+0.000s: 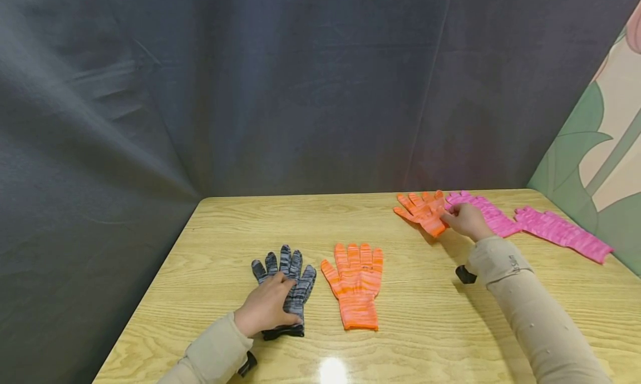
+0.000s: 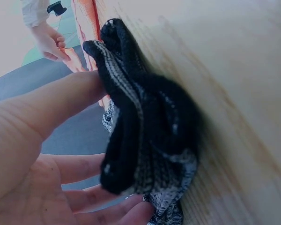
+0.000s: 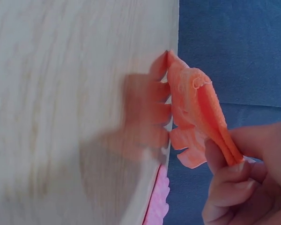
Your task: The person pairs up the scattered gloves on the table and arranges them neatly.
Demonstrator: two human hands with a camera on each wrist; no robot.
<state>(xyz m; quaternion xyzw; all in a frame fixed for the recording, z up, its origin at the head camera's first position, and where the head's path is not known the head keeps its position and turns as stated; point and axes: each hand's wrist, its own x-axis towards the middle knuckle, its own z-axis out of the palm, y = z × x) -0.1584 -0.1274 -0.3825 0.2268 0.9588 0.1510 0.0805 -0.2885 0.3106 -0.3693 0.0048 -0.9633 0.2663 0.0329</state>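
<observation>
Under left hand (image 1: 267, 306), gray glove (image 1: 297, 286), pinched in right hand (image 1: 467, 221), orange glove (image 1: 423, 210)

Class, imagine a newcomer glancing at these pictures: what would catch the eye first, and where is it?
Probably the bright orange glove near the table's far edge, its cuff pinched by the right hand. Two vivid pink gloves lie to its right. Nearer the front, the left hand touches a dark gray glove, beside a second orange glove.

right arm (image 1: 538, 311) stretched forward, right hand (image 1: 467, 221) pinching — left hand (image 1: 270, 304) nearer, fingers (image 2: 79, 167) loosely extended
</observation>
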